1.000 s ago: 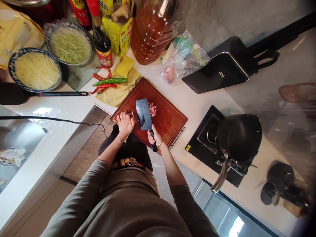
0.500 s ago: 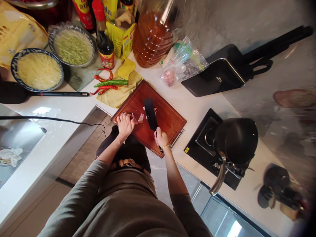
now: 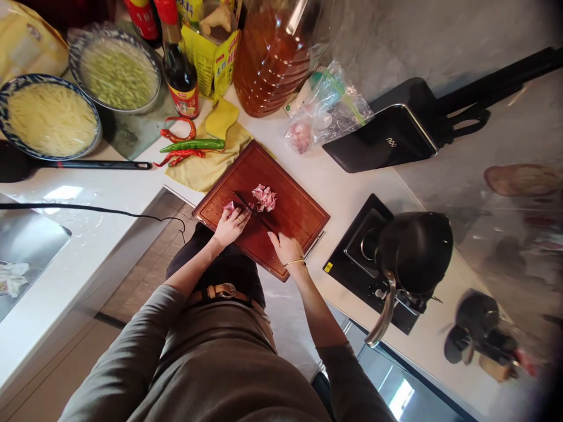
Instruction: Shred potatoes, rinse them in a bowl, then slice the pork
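On the brown wooden cutting board [image 3: 292,225] lies a small heap of cut pink and white meat [image 3: 264,198]. My left hand [image 3: 231,225] presses its closed fingers on a piece of meat [image 3: 229,207] at the board's left side. My right hand [image 3: 287,249] is wrapped round the handle of a dark kitchen knife [image 3: 247,203]. The blade is seen nearly edge-on, its front part right beside my left fingertips, below and left of the heap.
Red and green chillies [image 3: 193,145] lie on a yellow cloth [image 3: 193,173] behind the board. Covered bowls, a sauce bottle [image 3: 182,82] and a large oil jug [image 3: 272,64] stand further back. Right are a knife block [image 3: 387,138] and a black pot [image 3: 413,252] on a hob.
The knife has swung left, from lying broad over the heap to edge-on beside my left fingers. The heap of meat now shows. My left hand has shifted slightly right.
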`<state>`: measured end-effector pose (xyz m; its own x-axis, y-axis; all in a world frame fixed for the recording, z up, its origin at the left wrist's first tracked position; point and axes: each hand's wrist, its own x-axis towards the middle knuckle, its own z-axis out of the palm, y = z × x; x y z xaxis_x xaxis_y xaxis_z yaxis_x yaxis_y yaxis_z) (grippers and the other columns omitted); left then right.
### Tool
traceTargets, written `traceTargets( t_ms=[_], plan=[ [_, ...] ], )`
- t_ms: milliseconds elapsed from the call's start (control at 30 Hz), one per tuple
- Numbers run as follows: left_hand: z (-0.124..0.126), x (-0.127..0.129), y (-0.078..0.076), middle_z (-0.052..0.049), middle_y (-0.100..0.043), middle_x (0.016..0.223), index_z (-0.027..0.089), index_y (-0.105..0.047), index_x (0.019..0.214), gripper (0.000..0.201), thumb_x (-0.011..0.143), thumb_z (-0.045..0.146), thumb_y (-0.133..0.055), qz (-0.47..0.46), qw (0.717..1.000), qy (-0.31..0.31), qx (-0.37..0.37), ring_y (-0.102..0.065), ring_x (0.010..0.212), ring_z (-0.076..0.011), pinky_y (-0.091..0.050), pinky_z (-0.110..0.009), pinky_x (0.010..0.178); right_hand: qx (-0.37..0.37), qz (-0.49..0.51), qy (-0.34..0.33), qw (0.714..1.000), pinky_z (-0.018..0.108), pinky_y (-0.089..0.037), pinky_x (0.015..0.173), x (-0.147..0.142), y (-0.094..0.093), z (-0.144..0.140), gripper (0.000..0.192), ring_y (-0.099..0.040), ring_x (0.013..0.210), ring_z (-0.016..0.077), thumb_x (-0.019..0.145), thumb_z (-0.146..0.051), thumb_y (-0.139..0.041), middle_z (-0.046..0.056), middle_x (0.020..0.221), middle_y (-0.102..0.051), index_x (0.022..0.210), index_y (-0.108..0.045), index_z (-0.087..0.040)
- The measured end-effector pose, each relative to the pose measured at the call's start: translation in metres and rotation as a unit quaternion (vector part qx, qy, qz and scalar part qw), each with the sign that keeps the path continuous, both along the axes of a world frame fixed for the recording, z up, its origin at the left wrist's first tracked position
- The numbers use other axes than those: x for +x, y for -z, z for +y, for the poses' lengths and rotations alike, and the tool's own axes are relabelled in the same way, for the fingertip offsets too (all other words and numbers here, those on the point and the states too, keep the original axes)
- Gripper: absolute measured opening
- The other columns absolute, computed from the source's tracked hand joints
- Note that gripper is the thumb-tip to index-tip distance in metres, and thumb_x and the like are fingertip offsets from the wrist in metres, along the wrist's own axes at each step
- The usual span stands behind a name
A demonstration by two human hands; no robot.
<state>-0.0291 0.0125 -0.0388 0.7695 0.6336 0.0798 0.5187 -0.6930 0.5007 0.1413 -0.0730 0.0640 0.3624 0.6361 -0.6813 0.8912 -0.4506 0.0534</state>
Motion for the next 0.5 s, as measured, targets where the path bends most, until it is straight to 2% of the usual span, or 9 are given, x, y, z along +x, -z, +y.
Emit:
traceTargets(
  t_ms=[167,267,400,500],
  plan=[
    [0.001,-0.001,0.005,-0.009,-0.059,0.124,0.020,-0.056,0.124,0.039,0.090,0.013,-0.038,0.006,0.999,0.028,0.040,-0.052,0.115,-0.0240,-0.039,-0.048,0.097,-0.005,-0.003,0.010,1.000,0.027,-0.042,0.071,-0.009,0.009,0.005,0.059,-0.066,0.086,0.0230,0.094,-0.052,-0.022,0.016,0.091,-0.070,0.096,-0.067,-0.014],
    [0.002,-0.001,0.004,-0.010,-0.061,0.121,0.017,-0.057,0.122,0.038,0.090,0.013,-0.037,0.005,0.997,0.042,0.057,-0.053,0.114,-0.0237,-0.038,-0.048,0.099,0.030,0.000,0.016,0.999,0.027,-0.041,0.070,-0.015,0.020,0.009,0.056,-0.066,0.084,0.0225,0.094,-0.050,-0.025,0.017,0.091,-0.070,0.099,-0.067,-0.013],
    [0.002,-0.002,0.005,-0.009,-0.057,0.126,0.017,-0.055,0.124,0.039,0.090,0.013,-0.037,-0.008,0.997,0.038,0.068,-0.053,0.113,-0.0227,-0.036,-0.047,0.103,0.091,0.039,0.072,0.993,0.024,-0.038,0.064,-0.015,0.034,0.009,0.065,-0.066,0.078,0.0183,0.097,-0.043,-0.011,0.013,0.086,-0.071,0.092,-0.069,-0.014],
    [-0.001,-0.004,0.010,-0.010,-0.057,0.126,0.018,-0.052,0.127,0.039,0.091,0.015,-0.038,-0.018,0.997,0.024,0.065,-0.051,0.115,-0.0224,-0.032,-0.048,0.105,0.097,0.045,0.079,0.991,0.023,-0.036,0.062,-0.012,0.032,0.003,0.066,-0.065,0.076,0.0176,0.097,-0.042,-0.011,0.013,0.082,-0.071,0.087,-0.069,-0.014]
  ],
)
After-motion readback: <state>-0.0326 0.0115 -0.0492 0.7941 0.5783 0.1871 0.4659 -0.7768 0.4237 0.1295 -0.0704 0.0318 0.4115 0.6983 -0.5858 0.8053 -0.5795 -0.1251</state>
